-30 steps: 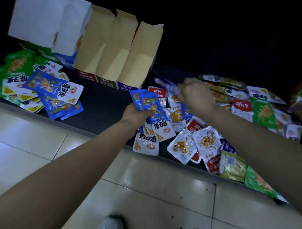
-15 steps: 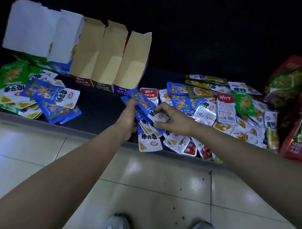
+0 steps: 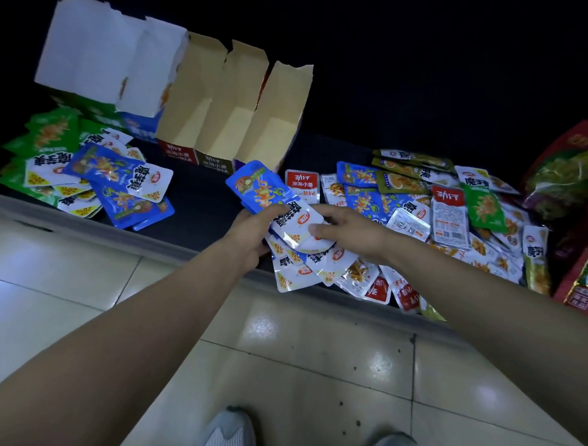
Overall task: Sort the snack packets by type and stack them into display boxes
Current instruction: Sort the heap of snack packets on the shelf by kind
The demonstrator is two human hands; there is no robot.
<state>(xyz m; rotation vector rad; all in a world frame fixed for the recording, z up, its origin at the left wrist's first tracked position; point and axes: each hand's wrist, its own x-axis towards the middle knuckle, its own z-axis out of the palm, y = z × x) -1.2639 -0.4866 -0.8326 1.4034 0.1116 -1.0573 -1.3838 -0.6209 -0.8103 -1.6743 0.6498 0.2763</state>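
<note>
- Left hand (image 3: 250,237), centre of the frame: fingers curled round a fanned bunch (image 3: 261,190) of blue packets, held just above the front edge of the dark ledge (image 3: 198,206).
- Right hand (image 3: 353,232), just right of it: thumb and fingers pinched the white end of the top packet (image 3: 299,222), which lay on the bunch. The two hands were close together.
- Mixed pile (image 3: 449,217), centre right: blue, green, red and clear packets lay overlapped on the ledge, unsorted.
- Left heap (image 3: 118,192), left of the frame: blue and green packets lay loose on the ledge near the boxes, not in them.
- Boxes (image 3: 235,101), upper left: five stood in a row with flaps raised. Their insides could not be seen from this angle.
- Blue box (image 3: 141,129), second from the left, below a white flap: judged the likely home of the bunch, by colour alone.
- Step in hand, as judged: collecting one type, the blue packets, from the pile. Stacking into boxes looked not yet begun.
- Next move, as judged: the pinch would need to let go once the top packet sat square, with the left hand keeping a firm grip. The fanned bunch would want evening up before it could enter a box, and more blue packets (image 3: 361,173) lay in the pile to be gathered.
</note>
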